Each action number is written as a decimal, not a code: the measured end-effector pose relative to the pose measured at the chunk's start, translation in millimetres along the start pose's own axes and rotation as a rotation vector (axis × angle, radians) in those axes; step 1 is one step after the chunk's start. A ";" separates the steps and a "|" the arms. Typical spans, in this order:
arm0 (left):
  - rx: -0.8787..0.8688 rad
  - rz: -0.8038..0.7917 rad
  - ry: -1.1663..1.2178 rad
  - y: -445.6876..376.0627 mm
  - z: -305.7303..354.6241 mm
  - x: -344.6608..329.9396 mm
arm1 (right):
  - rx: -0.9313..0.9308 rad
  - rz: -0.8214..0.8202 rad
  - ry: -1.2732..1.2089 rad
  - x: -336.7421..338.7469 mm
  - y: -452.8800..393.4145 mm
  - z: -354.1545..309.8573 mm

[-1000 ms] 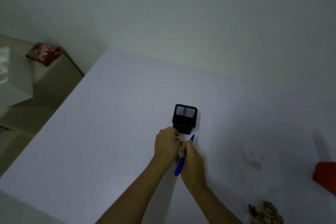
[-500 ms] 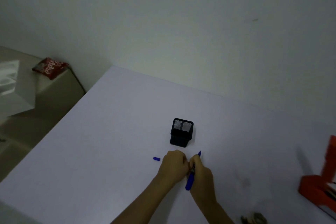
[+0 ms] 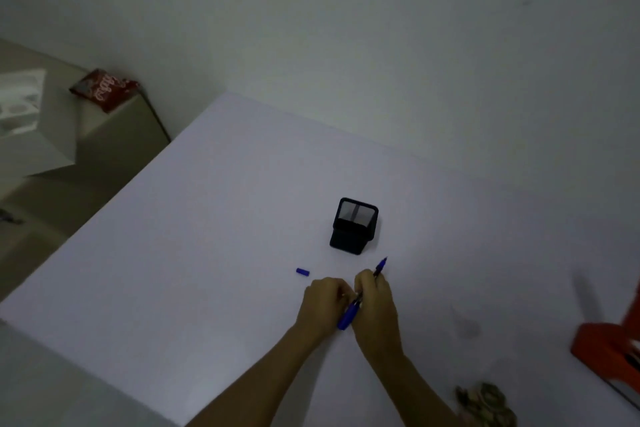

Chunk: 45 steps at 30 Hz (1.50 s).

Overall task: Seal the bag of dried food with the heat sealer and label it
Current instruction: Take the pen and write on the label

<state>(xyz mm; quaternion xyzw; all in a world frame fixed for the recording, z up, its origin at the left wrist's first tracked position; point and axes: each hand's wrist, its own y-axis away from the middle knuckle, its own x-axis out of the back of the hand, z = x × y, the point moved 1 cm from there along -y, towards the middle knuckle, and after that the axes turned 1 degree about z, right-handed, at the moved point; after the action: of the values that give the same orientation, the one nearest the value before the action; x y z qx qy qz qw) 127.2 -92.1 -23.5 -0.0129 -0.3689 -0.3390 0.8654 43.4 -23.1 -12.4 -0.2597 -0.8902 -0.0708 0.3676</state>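
Both hands meet over the white table (image 3: 173,270): a blue marker (image 3: 349,317) is gripped in the right hand (image 3: 375,305), while the left hand (image 3: 325,303) is curled, its contents hidden. Dried food (image 3: 485,406) lies at the near right edge, beside the orange sealer (image 3: 606,347). Labelling is judged underway; the marker cap (image 3: 302,271) lies just beyond, the black pen holder (image 3: 353,227) farther.

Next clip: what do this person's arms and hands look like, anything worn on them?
Both forearms enter bare from the bottom edge: no sleeves show. The left hand and right hand wear no gloves. No watch, bracelet or ring is visible, though the dim picture could hide small items.
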 end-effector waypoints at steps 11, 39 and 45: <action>-0.181 0.217 -0.366 -1.1 -29.1 -22.9 | 0.018 -0.182 0.095 -24.7 1.9 41.3; -0.538 0.286 -0.498 23.5 -75.1 -35.8 | -0.121 0.123 -0.345 -51.2 -29.7 42.3; -0.512 0.289 -0.497 25.6 -71.3 -33.6 | -0.125 0.128 -0.318 -54.2 -30.7 42.5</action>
<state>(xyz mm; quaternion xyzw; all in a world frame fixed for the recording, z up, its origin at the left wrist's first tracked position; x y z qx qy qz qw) 170.7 -72.4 -91.3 -0.3620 -0.4651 -0.2810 0.7574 33.5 -58.2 -78.4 -0.3458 -0.9127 -0.0604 0.2094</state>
